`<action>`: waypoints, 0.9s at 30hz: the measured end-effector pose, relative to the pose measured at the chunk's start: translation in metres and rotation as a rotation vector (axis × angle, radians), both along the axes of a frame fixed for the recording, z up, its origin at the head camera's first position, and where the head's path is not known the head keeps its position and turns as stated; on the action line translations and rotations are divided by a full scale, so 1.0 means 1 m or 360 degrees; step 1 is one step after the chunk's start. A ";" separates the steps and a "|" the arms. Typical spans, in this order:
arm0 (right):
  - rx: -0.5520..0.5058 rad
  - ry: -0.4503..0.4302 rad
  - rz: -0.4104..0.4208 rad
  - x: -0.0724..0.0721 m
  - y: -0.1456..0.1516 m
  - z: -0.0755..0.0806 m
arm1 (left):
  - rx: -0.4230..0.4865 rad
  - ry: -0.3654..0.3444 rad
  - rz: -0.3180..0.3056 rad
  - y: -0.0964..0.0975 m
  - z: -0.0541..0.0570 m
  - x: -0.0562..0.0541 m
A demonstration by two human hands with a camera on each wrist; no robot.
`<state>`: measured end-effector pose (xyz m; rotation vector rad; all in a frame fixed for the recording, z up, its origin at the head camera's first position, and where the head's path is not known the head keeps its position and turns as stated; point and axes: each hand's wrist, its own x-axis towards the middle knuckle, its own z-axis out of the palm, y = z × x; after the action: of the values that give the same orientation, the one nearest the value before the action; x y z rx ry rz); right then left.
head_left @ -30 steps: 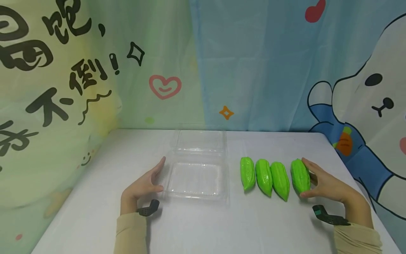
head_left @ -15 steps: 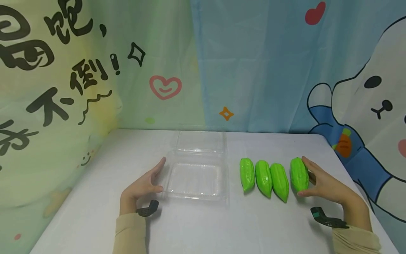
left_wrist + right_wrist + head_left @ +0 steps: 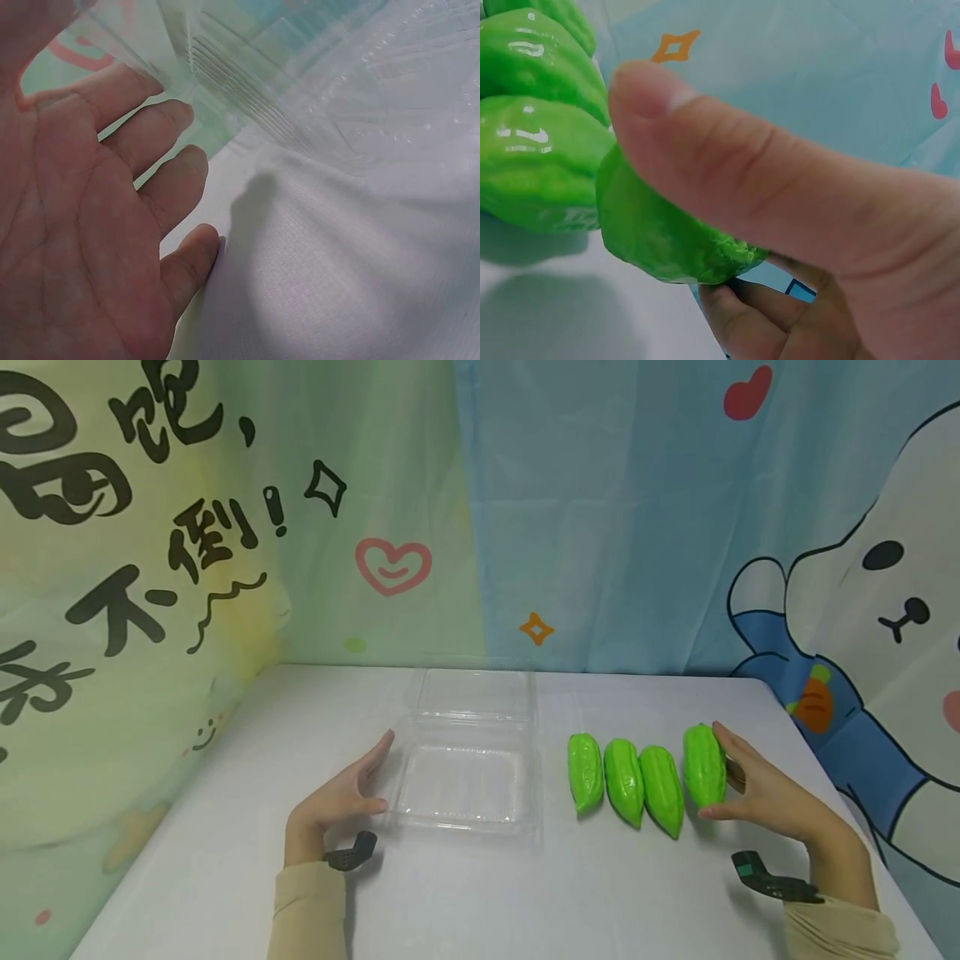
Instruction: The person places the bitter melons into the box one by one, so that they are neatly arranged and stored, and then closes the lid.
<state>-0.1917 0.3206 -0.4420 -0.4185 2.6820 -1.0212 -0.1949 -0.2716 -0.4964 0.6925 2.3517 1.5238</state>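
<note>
A green bitter melon (image 3: 704,766), ridged and glossy, is held in my right hand (image 3: 772,785) at the right of the table. My thumb lies across one side of it and my fingers are on the other, and the right wrist view shows this melon (image 3: 660,232) raised off the cloth. Left of it, several more bitter melons (image 3: 625,781) lie in a row. My left hand (image 3: 341,793) is at the left edge of a clear plastic box (image 3: 465,785), fingers spread and loosely bent. Whether it touches the rim is hard to tell.
The box's hinged lid (image 3: 474,692) lies folded back toward the curtain. A white cloth covers the table (image 3: 480,893). A printed curtain (image 3: 585,527) hangs right behind the table's far edge.
The bitter melon in my right hand has risen slightly and shifted a little left. My left hand, the box and the row of melons stay where they were.
</note>
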 end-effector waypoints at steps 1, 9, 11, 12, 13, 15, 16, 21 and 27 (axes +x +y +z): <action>-0.0009 0.0006 0.0006 0.000 -0.001 0.000 | -0.0002 0.0001 -0.0001 0.000 0.000 0.000; -0.0093 0.0014 0.0044 0.000 -0.008 0.005 | 0.0006 0.0024 -0.0020 -0.003 0.001 -0.002; -0.0104 0.0014 0.0049 0.000 -0.010 0.005 | 0.0002 0.0035 -0.0018 -0.003 0.001 -0.002; -0.0112 0.0014 0.0052 0.000 -0.011 0.006 | -0.0004 0.0038 -0.0014 -0.003 0.001 -0.001; -0.0118 0.0017 0.0057 0.000 -0.012 0.006 | -0.0013 0.0040 -0.0004 -0.002 0.001 -0.001; -0.0129 0.0018 0.0061 0.001 -0.014 0.005 | -0.0047 0.0041 0.0018 -0.001 0.001 0.000; -0.0134 0.0016 0.0064 0.002 -0.014 0.004 | -0.0063 0.0037 0.0029 0.000 0.001 0.000; -0.0143 0.0022 0.0082 0.004 -0.020 0.003 | -0.0104 0.0010 0.0059 0.003 0.001 0.001; -0.0113 0.0078 0.0105 0.006 -0.029 0.011 | -0.0071 -0.0017 0.0047 0.002 0.003 0.001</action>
<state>-0.1854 0.2913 -0.4315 -0.5487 2.6613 -1.1035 -0.1941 -0.2697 -0.4931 0.6406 2.3909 1.4784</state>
